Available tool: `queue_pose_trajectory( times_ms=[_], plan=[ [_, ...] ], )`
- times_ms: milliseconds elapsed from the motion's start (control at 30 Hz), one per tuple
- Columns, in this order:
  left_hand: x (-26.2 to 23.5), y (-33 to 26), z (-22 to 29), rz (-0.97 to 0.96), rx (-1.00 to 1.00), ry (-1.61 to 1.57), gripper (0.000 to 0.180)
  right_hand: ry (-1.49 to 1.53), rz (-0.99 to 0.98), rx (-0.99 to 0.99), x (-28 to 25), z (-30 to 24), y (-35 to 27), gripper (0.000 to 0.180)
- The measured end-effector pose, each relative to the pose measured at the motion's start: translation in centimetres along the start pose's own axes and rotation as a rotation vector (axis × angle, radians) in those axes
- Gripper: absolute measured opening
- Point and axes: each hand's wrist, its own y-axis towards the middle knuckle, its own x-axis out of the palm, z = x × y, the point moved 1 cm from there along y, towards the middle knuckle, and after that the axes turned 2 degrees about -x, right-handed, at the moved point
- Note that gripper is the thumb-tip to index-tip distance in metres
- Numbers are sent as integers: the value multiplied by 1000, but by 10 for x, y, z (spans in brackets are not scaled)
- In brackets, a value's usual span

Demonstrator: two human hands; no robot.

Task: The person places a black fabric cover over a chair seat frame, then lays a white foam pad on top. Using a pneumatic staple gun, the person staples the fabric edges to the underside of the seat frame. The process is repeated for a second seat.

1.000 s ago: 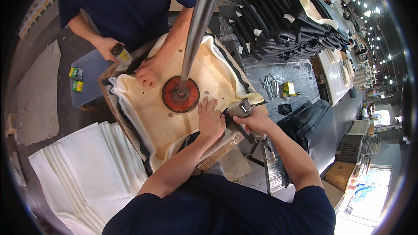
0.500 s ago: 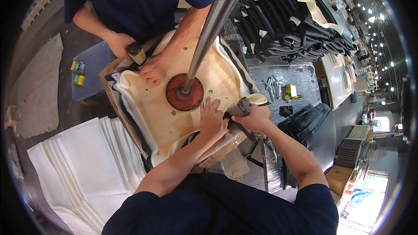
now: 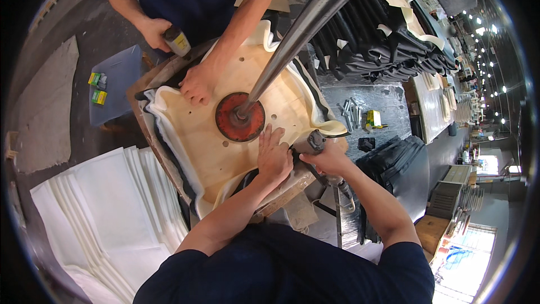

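Note:
A light plywood seat panel (image 3: 253,84) lies on a worktable, padded along its rim with white foam (image 3: 160,112) and dark cover material. A red round press disc (image 3: 230,126) on a steel shaft stands on its middle. My left hand (image 3: 274,155) lies on the panel's near side, fingers stretched out, with the palm by the dark cover's edge. In my right hand (image 3: 332,159) is a grey pneumatic staple gun (image 3: 310,143), its nose at the near right rim. Across from me, a co-worker's hand (image 3: 197,83) presses the panel; the other holds a second staple gun (image 3: 178,41).
White sheets (image 3: 107,197) are stacked at lower left. Small yellow-green boxes (image 3: 99,97) sit on a bluish tray at left. Staple strips (image 3: 352,114) and a yellow box (image 3: 373,118) lie on the right table, beside black covers (image 3: 394,160). More black covers (image 3: 360,39) are piled behind.
The co-worker's staple gun has lifted away from the panel's far left rim. My hands stay in nearly the same place, and the view has shifted slightly.

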Motion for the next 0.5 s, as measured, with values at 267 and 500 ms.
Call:
queue_pose_trajectory(
  times_ms=[267,500],
  plan=[
    [-18,-12,1,-55,22,47,23,-19,7,79,4,-5,8,45],
    [-12,-12,-5,33,33,14,22,137,-2,-16,14,16,-1,40]
  ],
)
